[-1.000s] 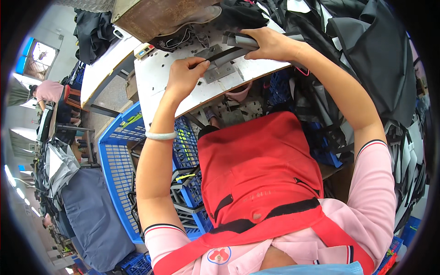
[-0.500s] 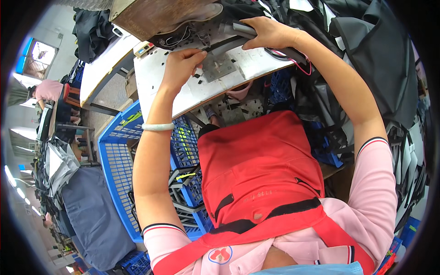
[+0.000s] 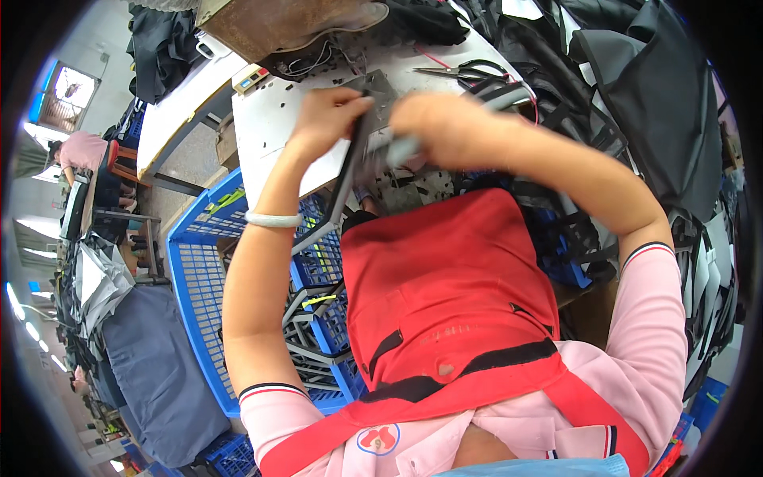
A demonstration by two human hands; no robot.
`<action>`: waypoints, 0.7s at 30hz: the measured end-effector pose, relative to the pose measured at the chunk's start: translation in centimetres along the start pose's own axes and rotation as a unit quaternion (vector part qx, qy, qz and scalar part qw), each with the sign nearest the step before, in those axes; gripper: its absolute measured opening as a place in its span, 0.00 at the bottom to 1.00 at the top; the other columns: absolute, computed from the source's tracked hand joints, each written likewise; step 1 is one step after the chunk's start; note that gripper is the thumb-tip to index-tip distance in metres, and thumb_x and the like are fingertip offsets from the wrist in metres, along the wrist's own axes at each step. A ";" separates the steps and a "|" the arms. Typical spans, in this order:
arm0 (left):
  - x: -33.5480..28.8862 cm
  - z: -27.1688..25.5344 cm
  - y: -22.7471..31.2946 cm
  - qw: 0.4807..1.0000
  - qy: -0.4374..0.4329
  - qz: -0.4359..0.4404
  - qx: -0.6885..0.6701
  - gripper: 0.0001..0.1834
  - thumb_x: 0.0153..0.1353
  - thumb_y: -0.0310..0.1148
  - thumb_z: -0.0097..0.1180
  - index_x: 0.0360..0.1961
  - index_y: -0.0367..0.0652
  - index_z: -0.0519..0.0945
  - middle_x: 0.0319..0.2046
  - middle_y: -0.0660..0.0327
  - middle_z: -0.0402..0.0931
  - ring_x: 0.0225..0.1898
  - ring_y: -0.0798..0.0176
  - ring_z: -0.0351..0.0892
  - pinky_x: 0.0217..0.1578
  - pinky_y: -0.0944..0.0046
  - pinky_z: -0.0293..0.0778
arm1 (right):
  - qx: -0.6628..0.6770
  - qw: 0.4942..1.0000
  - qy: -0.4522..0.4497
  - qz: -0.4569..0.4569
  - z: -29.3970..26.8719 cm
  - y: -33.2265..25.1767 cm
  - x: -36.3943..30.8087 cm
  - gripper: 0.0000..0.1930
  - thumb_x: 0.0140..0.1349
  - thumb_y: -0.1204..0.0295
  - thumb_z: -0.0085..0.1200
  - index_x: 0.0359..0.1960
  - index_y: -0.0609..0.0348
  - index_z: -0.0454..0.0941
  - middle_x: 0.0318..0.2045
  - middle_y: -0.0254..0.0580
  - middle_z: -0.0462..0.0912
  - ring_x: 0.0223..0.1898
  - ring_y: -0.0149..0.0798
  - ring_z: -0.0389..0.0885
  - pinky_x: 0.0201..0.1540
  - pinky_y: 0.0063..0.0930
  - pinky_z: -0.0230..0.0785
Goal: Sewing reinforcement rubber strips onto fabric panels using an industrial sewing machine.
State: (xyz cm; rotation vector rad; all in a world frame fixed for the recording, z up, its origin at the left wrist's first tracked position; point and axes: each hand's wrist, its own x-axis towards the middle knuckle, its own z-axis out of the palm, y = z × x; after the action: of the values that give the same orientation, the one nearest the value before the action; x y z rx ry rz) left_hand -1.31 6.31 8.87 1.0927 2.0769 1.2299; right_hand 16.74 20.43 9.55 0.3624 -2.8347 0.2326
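Observation:
My left hand (image 3: 324, 119) pinches the top of a long black strap (image 3: 346, 184) that hangs down over the near edge of the white work table (image 3: 266, 135). Just to its right, my right hand (image 3: 435, 121) is motion-blurred and closed around a grey piece (image 3: 397, 149) joined to the same strap. Both hands sit close together above the table's front edge, in front of my red apron. A white bangle (image 3: 273, 219) circles my left wrist.
Black-handled scissors (image 3: 465, 71) lie on the table beyond my right hand. A sewing machine (image 3: 278, 28) stands at the back. Blue plastic baskets (image 3: 195, 270) with black straps sit to my left. Black fabric pieces (image 3: 644, 87) pile up on the right. Another person (image 3: 79, 151) works far left.
Both hands have pulled back from the machine area toward my body, lifting the strap piece off the table so it now hangs over the front edge.

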 end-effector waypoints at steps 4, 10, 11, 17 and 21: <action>0.0 4.1 3.4 0.997 -0.070 0.030 -0.012 0.15 0.59 0.38 0.62 0.36 0.34 0.84 0.21 0.64 0.78 0.21 0.72 0.72 0.23 0.69 0.69 | -0.046 0.968 0.147 -0.200 5.6 -5.2 1.0 0.07 0.51 0.72 0.54 0.33 0.55 0.75 0.31 0.43 0.79 0.38 0.43 0.80 0.48 0.40 0.70; -2.5 1.8 -2.2 0.994 -0.102 -0.002 -0.026 0.16 0.65 0.40 0.53 0.37 0.36 0.84 0.30 0.64 0.81 0.31 0.70 0.75 0.35 0.68 0.71 | 0.037 0.994 -0.082 0.056 2.0 -1.6 0.8 0.13 0.51 0.71 0.57 0.37 0.62 0.72 0.30 0.51 0.80 0.37 0.54 0.80 0.42 0.45 0.71; -3.5 0.9 -1.0 0.982 -0.160 -0.089 0.039 0.17 0.65 0.40 0.53 0.37 0.34 0.84 0.30 0.65 0.80 0.29 0.71 0.74 0.33 0.70 0.70 | 0.066 0.991 -0.075 0.090 0.4 0.1 -0.2 0.16 0.51 0.71 0.58 0.40 0.65 0.72 0.31 0.52 0.80 0.38 0.56 0.80 0.42 0.47 0.71; -4.9 -0.8 -0.7 0.979 -0.129 -0.109 -0.117 0.16 0.63 0.38 0.57 0.36 0.32 0.83 0.26 0.65 0.79 0.27 0.73 0.73 0.31 0.73 0.69 | 0.152 0.959 -0.077 0.225 -2.8 5.0 -2.4 0.35 0.52 0.70 0.59 0.62 0.69 0.62 0.50 0.66 0.76 0.52 0.58 0.75 0.57 0.38 0.66; -3.4 -0.1 0.5 0.999 0.004 0.049 0.017 0.15 0.59 0.35 0.61 0.37 0.30 0.83 0.23 0.64 0.78 0.26 0.72 0.73 0.29 0.71 0.69 | 0.095 0.983 0.014 0.157 -2.9 6.5 -1.8 0.35 0.50 0.65 0.59 0.61 0.67 0.64 0.42 0.65 0.80 0.45 0.56 0.79 0.51 0.39 0.71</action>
State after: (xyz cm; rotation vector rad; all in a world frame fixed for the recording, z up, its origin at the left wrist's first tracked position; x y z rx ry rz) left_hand 0.69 3.54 9.40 1.2201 2.0788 1.2527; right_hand 17.41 27.58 10.94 -0.0536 -2.8370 0.5699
